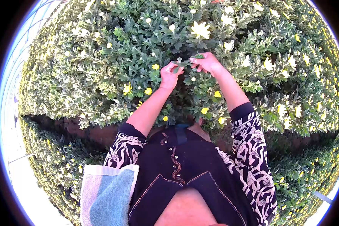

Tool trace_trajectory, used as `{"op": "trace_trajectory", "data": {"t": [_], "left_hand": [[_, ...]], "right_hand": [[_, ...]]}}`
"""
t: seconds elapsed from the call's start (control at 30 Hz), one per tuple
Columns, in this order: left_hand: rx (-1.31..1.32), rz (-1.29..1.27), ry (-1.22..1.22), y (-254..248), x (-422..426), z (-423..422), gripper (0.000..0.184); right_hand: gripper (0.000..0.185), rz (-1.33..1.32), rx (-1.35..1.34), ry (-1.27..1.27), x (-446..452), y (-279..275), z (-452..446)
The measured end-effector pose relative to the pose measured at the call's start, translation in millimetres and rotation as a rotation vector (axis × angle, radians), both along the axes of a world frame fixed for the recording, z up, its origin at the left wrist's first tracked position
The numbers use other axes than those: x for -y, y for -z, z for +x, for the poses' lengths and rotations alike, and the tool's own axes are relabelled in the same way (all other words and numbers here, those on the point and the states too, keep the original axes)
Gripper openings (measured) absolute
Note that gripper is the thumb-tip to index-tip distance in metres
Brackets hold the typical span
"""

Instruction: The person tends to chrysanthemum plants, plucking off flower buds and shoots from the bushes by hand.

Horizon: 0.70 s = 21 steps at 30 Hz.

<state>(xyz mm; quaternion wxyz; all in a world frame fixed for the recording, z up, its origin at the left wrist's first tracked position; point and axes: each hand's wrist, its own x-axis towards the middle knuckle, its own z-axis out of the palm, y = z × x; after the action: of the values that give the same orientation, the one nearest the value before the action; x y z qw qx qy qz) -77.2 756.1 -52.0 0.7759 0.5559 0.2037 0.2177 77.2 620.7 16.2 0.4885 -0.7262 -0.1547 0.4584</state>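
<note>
nearest of all, looking down on a dark buttoned top (pixel 150 158), then out along two patterned sleeves (pixel 248 158) ending in dark cuffs (pixel 242 111), probably worn short of the wrist to stay clear of the leaves. lying along the left upper arm, one striped towel (pixel 109 199), likely there to be handy. and out front, close together over the flowering plants (pixel 135 49): pinching a small leafy sprig (pixel 179 64) between thumb and fingers with the left hand (pixel 170 76); pinching a green leaf (pixel 199 56) with the right hand (pixel 209 64), just beside it. can't tell about any join between leaf and sprig. held up at the fingertips, seemingly to be in plain sight and within reach of both hands. counting now: two hands, one sprig, one large pale bloom (pixel 200 30) just beyond, at least seven small yellow blooms (pixel 148 91) around the forearms (pixel 147 113); too many white ones to count.
</note>
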Motion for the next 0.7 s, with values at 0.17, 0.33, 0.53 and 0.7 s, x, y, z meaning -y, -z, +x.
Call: {"op": "trace_trajectory", "data": {"t": [0.17,0.33,0.53,0.7], "left_hand": [[0.004,0.176,0.073,1.4,8.6,-1.4,0.015],[-0.009,0.226,0.029,11.3,6.5,-0.1,0.02],[-0.155,0.115,0.227,-44.0,8.3,-38.8,0.042],[-0.232,-0.016,0.465,-99.6,2.0,-114.2,0.021]], "right_hand": [[0.033,-0.442,0.7,-0.412,-20.0,8.7,5.2],[0.029,-0.376,1.0,-0.289,-54.0,19.7,15.6],[0.042,-0.156,0.265,0.421,-134.0,84.6,110.8],[0.043,-0.434,0.495,0.222,-162.1,82.1,122.5]]}}
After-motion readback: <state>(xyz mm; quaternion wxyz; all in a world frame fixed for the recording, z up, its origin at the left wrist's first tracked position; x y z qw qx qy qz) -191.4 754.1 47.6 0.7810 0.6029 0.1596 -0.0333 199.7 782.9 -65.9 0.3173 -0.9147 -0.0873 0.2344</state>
